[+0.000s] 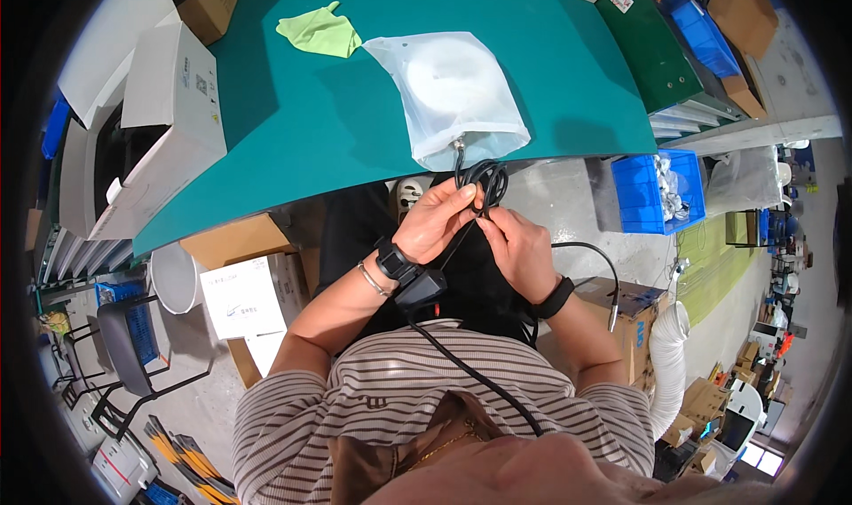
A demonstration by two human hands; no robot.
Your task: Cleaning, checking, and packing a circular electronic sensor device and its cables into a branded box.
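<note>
Just past the near edge of the green tabletop, a coiled black cable is held between both my hands. My left hand pinches the loops with thumb and fingers. My right hand is closed on the same bundle, its fingertips close to the left ones. A translucent plastic bag lies at the table edge, its mouth toward me, with a white round object inside. One stretch of cable runs into that bag's mouth at a metal connector. Another black cable length loops out beyond my right wrist, ending in a metal tip.
A light green cloth lies beyond the bag. At the left, an open white carton stands on the table. Blue bin with bagged items is at the right; cardboard boxes and a white hose are beside me.
</note>
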